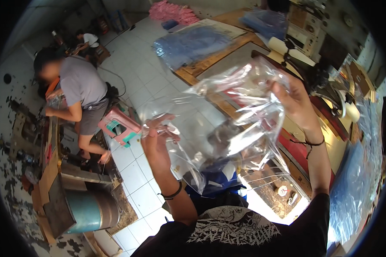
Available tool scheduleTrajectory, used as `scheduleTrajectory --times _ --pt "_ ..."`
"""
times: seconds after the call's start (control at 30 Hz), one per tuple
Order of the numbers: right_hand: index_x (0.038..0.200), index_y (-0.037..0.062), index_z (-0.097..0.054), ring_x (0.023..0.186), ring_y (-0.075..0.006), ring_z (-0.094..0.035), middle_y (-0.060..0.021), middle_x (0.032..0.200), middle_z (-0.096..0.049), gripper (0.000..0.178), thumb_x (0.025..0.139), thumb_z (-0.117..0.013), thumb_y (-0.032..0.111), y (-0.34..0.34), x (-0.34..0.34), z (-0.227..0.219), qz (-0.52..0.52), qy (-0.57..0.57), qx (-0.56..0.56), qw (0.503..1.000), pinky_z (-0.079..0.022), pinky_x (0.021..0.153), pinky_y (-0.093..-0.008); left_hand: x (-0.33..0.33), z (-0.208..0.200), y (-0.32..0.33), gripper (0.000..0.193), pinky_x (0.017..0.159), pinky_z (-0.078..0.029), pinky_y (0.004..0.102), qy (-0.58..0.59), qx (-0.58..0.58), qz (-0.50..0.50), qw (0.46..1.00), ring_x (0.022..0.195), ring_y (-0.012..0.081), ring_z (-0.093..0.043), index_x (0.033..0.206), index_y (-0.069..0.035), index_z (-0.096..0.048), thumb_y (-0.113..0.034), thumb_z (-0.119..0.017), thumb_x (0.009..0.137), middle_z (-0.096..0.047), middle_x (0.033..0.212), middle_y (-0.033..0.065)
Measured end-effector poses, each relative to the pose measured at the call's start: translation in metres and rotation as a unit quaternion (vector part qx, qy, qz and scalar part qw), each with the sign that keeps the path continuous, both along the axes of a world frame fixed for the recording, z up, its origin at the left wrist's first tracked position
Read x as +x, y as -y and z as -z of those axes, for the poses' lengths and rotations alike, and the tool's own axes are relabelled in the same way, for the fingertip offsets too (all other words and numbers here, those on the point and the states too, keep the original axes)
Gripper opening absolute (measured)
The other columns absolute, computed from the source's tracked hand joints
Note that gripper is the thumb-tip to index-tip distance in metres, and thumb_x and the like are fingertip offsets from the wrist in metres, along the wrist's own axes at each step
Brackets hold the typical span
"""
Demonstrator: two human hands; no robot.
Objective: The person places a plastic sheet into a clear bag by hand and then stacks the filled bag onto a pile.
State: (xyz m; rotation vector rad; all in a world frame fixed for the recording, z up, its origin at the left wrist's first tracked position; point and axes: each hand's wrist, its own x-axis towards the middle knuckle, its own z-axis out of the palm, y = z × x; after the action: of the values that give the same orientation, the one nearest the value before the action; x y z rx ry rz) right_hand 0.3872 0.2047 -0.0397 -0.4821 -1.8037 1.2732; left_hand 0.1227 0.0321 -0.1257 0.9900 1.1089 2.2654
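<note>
A clear, glossy plastic bag (257, 120) hangs crumpled and stretched between my two hands, in front of my chest. My right hand (298, 103) is raised higher and grips its upper right part, thumb against the film. On the other side, my left hand (158, 143) holds the bag's left edge; its fingers are curled and partly seen through the film. Light glares off the folds, and I cannot tell where the bag's mouth lies. Through the plastic, the tiled floor and dark and blue things near my lap show.
A wooden worktable (231, 51) carries blue-tinted plastic sheets (193, 43). At right stands a machine with a pale roller (351, 111), beside more plastic film (351, 188). Left are a pink stool (118, 124), a bent-over person (81, 85), and a teal drum (83, 210). Another person (90, 40) sits farther back.
</note>
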Motion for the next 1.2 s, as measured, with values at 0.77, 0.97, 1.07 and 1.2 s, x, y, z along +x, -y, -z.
scheduleTrajectory --times 0.77,0.97,1.07,1.2 --pt "0.081 0.0007 -0.068 0.070 -0.0043 -0.049 0.0031 0.076 -0.062 0.033 0.091 -0.072 0.032 0.024 -0.003 -0.012 0.040 0.019 0.037 0.998 -0.037 0.065 -0.0236 -0.018 -0.007 0.031 0.035 0.069 -0.061 0.0435 -0.032 -0.033 0.094 0.995 0.084 0.0356 -0.072 0.122 -0.003 -0.047 -0.029 -0.058 0.100 -0.067 0.105 0.0291" --pt "0.073 0.0035 -0.060 0.067 -0.0039 -0.044 0.0043 0.072 -0.056 0.030 0.093 -0.070 0.023 0.012 -0.003 -0.005 0.039 -0.019 0.099 0.994 -0.036 0.065 -0.0220 -0.003 -0.014 0.011 0.018 0.069 -0.057 0.0378 0.039 0.047 0.022 0.998 0.076 0.0287 -0.070 0.105 0.000 -0.055 -0.017 -0.058 0.099 -0.068 0.104 0.0252" --pt "0.063 0.0075 -0.047 0.066 -0.0030 -0.043 0.0054 0.070 -0.053 0.039 0.091 -0.073 0.015 0.021 -0.013 -0.004 0.031 -0.067 0.047 0.996 -0.034 0.063 -0.0203 0.001 -0.012 0.003 0.019 0.069 -0.057 0.0380 0.052 0.089 -0.013 0.995 0.078 0.0282 -0.070 0.107 0.001 -0.055 -0.016 -0.057 0.099 -0.068 0.103 0.0230" --pt "0.072 0.0053 -0.053 0.077 -0.0065 -0.052 -0.0003 0.081 -0.060 0.030 0.091 -0.072 0.016 0.018 -0.004 -0.003 0.051 -0.078 0.065 0.994 -0.042 0.073 -0.0233 0.020 -0.026 0.000 0.030 0.070 -0.057 0.0405 0.106 0.092 -0.030 0.990 0.088 0.0278 -0.068 0.114 0.006 -0.054 -0.022 -0.053 0.101 -0.067 0.095 0.0190"
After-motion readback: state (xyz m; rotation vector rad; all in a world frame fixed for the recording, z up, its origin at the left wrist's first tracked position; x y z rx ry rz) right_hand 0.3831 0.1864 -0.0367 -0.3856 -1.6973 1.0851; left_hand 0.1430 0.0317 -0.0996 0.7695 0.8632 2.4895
